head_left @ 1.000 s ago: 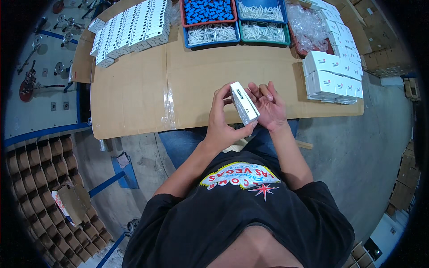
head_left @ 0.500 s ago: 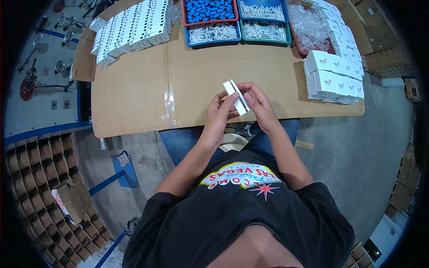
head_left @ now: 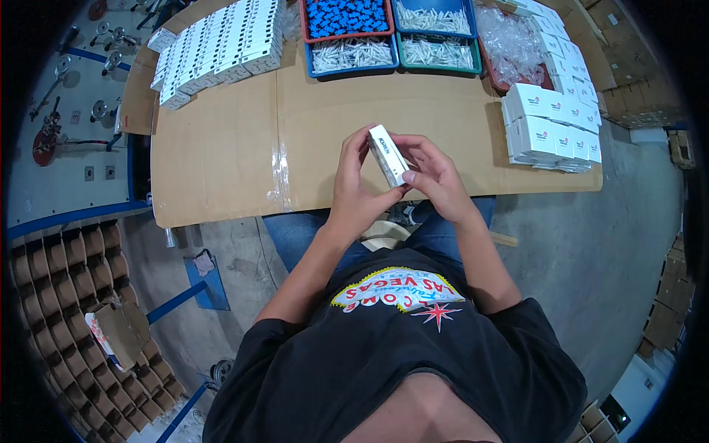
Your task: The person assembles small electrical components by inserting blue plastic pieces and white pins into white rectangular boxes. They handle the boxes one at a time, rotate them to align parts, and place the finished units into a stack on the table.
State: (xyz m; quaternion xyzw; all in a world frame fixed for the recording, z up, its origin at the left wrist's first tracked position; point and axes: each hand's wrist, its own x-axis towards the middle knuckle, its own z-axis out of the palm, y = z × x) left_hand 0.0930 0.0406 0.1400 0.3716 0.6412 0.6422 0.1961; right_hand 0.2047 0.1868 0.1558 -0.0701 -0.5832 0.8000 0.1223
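Both my hands hold one small white carton box (head_left: 387, 155) above the near edge of the cardboard-covered table (head_left: 236, 148). My left hand (head_left: 356, 188) cups the box from the left and below, thumb along its side. My right hand (head_left: 432, 176) grips it from the right, fingers curled over its top end. The box is tilted, its long side pointing away from me.
Rows of white boxes (head_left: 214, 48) lie at the back left and a stack of white boxes (head_left: 550, 125) at the right. Trays with blue parts (head_left: 347, 16) and white parts (head_left: 353, 53) stand at the back, clear bags (head_left: 509, 44) beside them. Cardboard dividers (head_left: 66, 295) sit on the floor at left.
The box has turned in my hands from a more upright hold to a tilted one, and both hands have closed in tighter around it, slightly farther over the table.
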